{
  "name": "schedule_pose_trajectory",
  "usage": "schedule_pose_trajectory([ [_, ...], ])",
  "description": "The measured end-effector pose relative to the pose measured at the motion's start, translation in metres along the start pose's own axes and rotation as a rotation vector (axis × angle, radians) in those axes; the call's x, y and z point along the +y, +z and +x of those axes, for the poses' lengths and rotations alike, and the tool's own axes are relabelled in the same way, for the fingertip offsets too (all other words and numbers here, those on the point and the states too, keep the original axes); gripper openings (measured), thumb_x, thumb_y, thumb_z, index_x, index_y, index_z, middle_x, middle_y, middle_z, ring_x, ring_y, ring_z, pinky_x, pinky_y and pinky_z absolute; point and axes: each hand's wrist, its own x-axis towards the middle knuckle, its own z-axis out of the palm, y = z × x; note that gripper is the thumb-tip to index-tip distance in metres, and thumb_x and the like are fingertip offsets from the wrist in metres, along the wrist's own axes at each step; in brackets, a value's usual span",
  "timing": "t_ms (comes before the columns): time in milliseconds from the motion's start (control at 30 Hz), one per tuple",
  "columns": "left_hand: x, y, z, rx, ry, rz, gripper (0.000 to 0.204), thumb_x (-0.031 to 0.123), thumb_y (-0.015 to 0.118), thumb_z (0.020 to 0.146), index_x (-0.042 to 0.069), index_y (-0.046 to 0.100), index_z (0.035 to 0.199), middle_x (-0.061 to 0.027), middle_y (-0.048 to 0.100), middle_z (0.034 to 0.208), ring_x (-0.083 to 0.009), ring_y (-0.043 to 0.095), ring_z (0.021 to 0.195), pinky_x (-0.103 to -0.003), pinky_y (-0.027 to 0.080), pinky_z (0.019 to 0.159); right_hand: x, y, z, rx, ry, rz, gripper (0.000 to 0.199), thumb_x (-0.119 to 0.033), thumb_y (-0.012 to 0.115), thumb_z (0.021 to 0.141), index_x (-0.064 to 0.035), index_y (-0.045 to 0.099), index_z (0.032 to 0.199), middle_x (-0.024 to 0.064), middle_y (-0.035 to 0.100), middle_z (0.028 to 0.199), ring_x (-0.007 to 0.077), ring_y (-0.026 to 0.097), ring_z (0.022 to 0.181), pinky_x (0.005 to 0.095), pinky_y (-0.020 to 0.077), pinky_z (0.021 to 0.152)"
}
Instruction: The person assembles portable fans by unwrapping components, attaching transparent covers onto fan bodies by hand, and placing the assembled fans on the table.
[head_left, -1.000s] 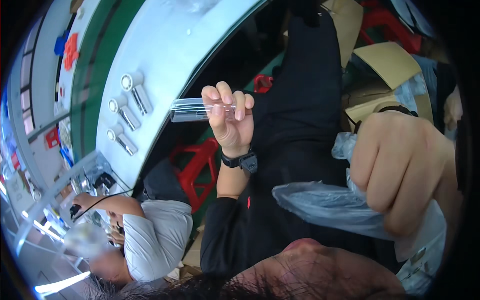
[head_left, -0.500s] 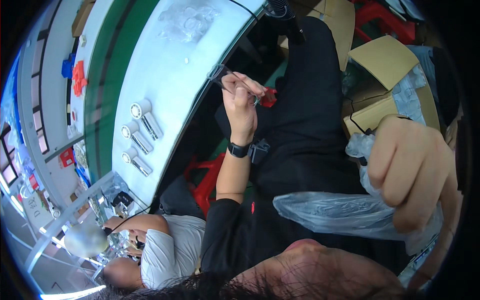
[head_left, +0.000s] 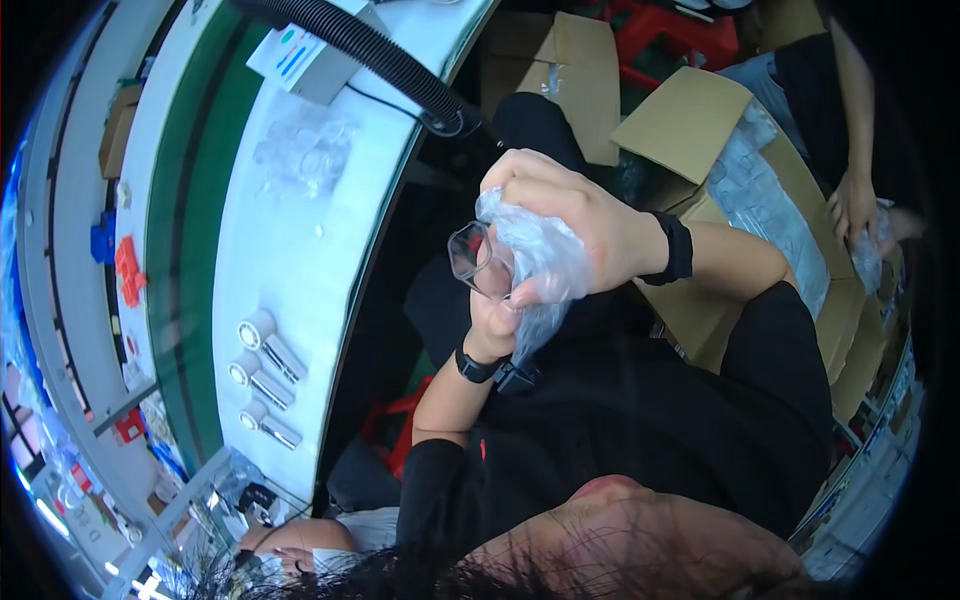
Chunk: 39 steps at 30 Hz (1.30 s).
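My left hand is closed round a clear, rigid, hollow plastic piece with a faceted open end. From the right, my right hand reaches across and grips a crumpled, thin plastic bag. The bag lies against the clear piece, and both hands meet in front of my body. Part of the bag and of my left fingers is covered, so I cannot tell how far the bag goes over the piece.
Three devices with white round heads and silver handles lie on the white table. Beyond them are clear plastic pieces, a white box and a black hose. An open carton stands right, beside another person's hand.
My right hand has come from the near right over to my left hand, bringing the plastic bag against the clear piece. The view has shifted, showing the white box and another person's arm.
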Motion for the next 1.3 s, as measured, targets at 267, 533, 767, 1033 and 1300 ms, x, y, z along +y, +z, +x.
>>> schedule_pose_trajectory([
  [267,-0.027,-0.042,0.022,-0.201,0.044,0.073,0.070,0.050,0.068,0.084,0.002,0.043,0.129,-0.0073,0.051,0.117,-0.0166,0.052,0.103,-0.032,0.042,0.090,0.047,-0.017,-0.027,-0.057,0.116,0.326,0.023,-0.024,0.066,0.088,-0.0028,0.057,0.088,0.0086,0.055,0.081,0.0244,0.058,0.075,0.0313,0.0489,0.070],
  [533,-0.059,-0.054,0.062,0.000,-0.076,0.252,0.050,0.011,0.064,0.092,0.001,0.037,0.134,-0.0070,0.051,0.108,-0.0135,0.052,0.090,-0.027,0.043,0.084,0.121,-0.046,-0.074,0.510,0.579,0.856,0.007,-0.008,0.050,0.085,-0.0084,0.049,0.078,0.0024,0.047,0.065,0.0150,0.048,0.057,0.0270,0.0355,0.051],
  [767,-0.126,-0.059,0.091,-0.094,0.108,0.143,0.031,0.003,0.061,0.092,0.004,0.044,0.117,-0.0077,0.055,0.102,-0.0154,0.056,0.092,-0.028,0.047,0.084,0.136,-0.066,-0.065,0.593,0.867,1.014,0.017,-0.025,0.057,0.093,-0.0104,0.055,0.083,-0.0022,0.047,0.065,0.0096,0.046,0.056,0.0237,0.0347,0.050],
  [1033,-0.132,-0.066,0.090,-0.012,-0.006,0.106,0.025,-0.001,0.060,0.091,0.004,0.044,0.110,-0.0044,0.052,0.094,-0.0113,0.054,0.085,-0.025,0.045,0.080,0.196,-0.100,0.046,0.476,0.709,0.217,0.032,-0.040,0.073,0.088,-0.0105,0.067,0.100,-0.0053,0.057,0.081,0.0039,0.048,0.071,0.0245,0.0389,0.061],
  [1300,-0.099,-0.055,0.087,-0.013,-0.006,0.444,0.032,0.008,0.068,0.089,0.005,0.047,0.113,-0.0027,0.052,0.096,-0.0085,0.053,0.087,-0.023,0.044,0.080,0.295,-0.097,0.134,0.278,0.440,-0.635,0.067,-0.048,0.078,0.079,0.0004,0.059,0.121,0.0107,0.068,0.105,0.0209,0.065,0.092,0.0333,0.0506,0.082],
])
